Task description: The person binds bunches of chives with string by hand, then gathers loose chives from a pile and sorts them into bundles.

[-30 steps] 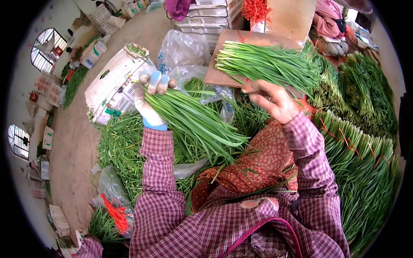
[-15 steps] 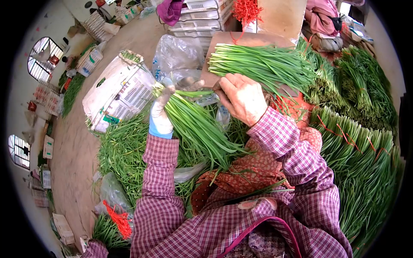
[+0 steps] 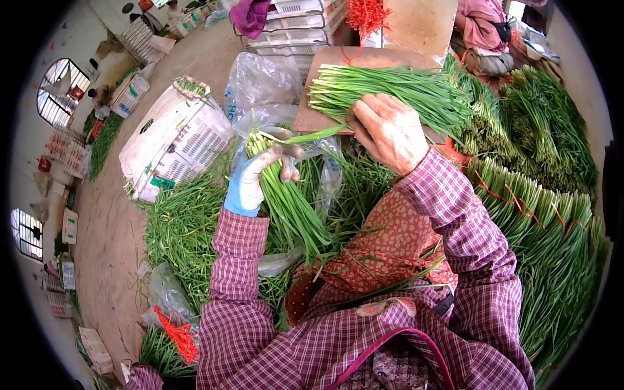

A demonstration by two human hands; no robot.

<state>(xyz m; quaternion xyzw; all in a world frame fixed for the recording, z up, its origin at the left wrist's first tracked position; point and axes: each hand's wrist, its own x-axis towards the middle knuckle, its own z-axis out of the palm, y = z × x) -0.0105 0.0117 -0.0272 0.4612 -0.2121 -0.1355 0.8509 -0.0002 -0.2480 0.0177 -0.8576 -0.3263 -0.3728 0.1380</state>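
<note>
- Gloved left hand, left of centre: fingers wrapped around garlic-chive bunch
- Bare right hand, upper centre: fingertips together, apparently pinching one leaf
- Board, upper centre: bearing further chives

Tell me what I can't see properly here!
Head view, all of these:
Right hand: palm hidden by its own back.
Green bunch: partly hidden by the left hand.
Person in pink: cut off by the top edge.
White crate: its print is too small to read.
</note>
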